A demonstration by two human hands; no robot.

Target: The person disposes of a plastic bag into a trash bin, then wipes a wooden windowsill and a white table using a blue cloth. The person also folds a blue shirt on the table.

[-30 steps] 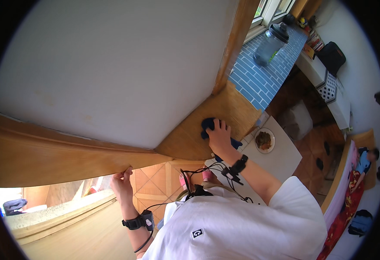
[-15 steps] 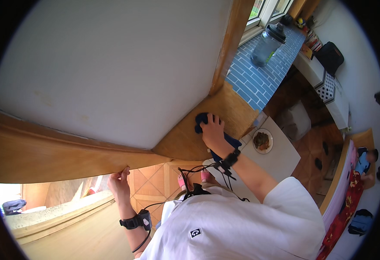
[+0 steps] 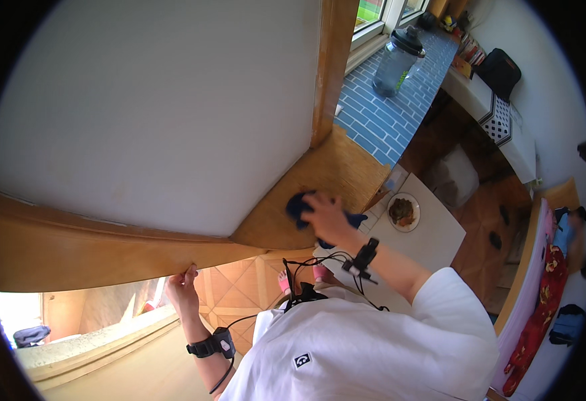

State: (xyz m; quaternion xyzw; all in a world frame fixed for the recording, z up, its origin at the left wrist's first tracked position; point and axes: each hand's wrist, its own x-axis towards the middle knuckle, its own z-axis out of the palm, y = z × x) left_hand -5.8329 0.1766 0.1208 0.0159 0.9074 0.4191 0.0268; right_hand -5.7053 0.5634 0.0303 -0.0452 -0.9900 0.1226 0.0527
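Note:
A dark blue cloth [image 3: 299, 208] lies bunched on the wooden corner shelf [image 3: 333, 164], and a loose end of it shows beyond my fingers. My right hand [image 3: 329, 219] presses down on it with bent fingers, close to the shelf's rounded near edge. Along the narrow wooden ledge [image 3: 112, 257] on the left, my left hand [image 3: 182, 289] has its fingers drawn together at the lower edge. The fingertips touch that edge; what lies behind them is hidden.
A large clear bottle [image 3: 394, 63] with a black lid stands on the blue tile-patterned counter [image 3: 380, 127] beyond the shelf. Below, a plate of food [image 3: 403, 212] sits on a white table [image 3: 433, 234]. A grey-white wall panel [image 3: 159, 113] rises behind the ledge.
My right hand has drawn the cloth nearer to me, toward the shelf's rounded edge. My left hand stays at the ledge. The whole view has shifted slightly.

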